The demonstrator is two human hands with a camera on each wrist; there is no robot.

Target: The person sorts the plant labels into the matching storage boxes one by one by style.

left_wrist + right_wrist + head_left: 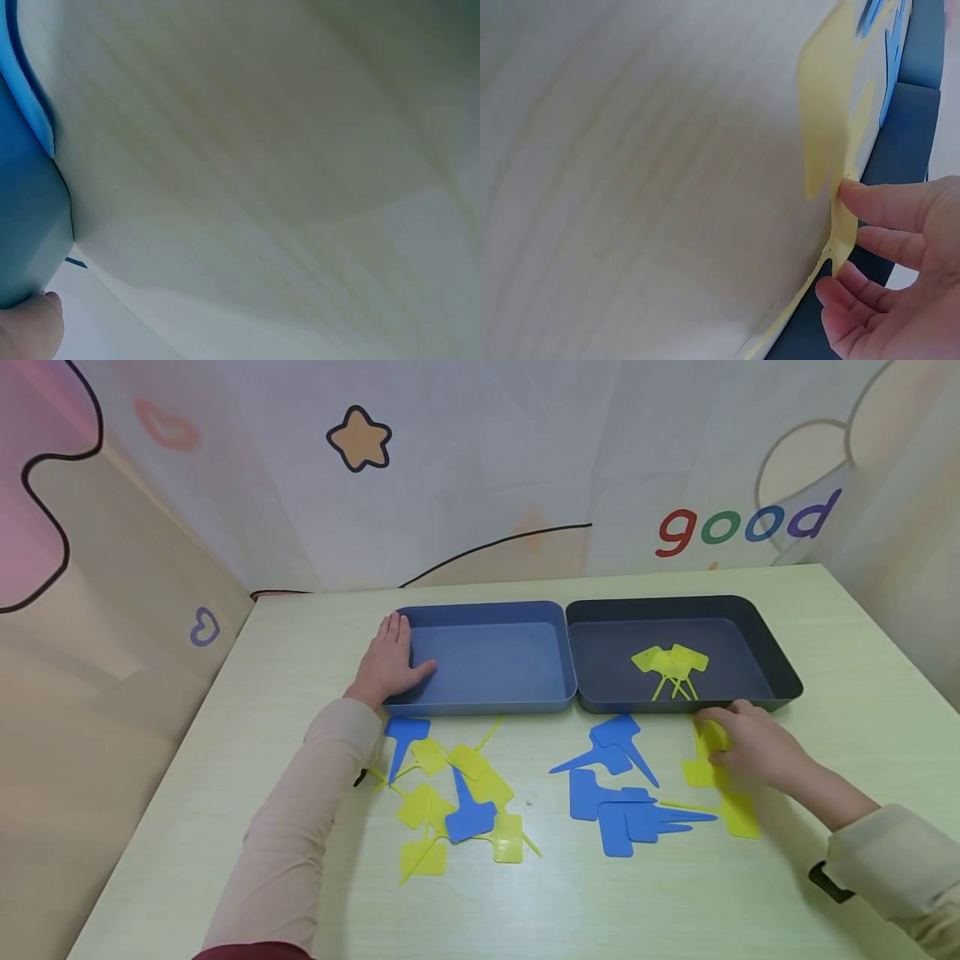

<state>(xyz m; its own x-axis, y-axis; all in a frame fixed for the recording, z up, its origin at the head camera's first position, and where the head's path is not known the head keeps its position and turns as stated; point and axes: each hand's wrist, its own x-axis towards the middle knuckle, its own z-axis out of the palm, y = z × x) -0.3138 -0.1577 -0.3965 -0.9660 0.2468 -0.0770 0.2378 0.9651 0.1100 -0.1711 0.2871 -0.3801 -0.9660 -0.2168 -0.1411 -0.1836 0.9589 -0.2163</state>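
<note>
My left hand (386, 667) rests at the left end of the blue tray (480, 709), fingers straight along its wall and thumb stretched over the inside. Just in front of the dark tray (772, 660), my right hand (761, 750) pinches a yellow plant label (844, 229) between thumb and fingertips. Other yellow labels (741, 814) lie beneath and beside that hand. Several yellow T-shaped labels (678, 662) sit together inside the dark tray. The left wrist view catches only a fingertip (34, 326) by the tray's wall.
Blue plant labels (617, 827) lie in an overlapping group before the dark tray. Left of them spreads a mixed pile of yellow labels (507, 839) and a few blue labels (471, 818). Both trays stand side by side near the back of the pale table (562, 910), before a printed curtain.
</note>
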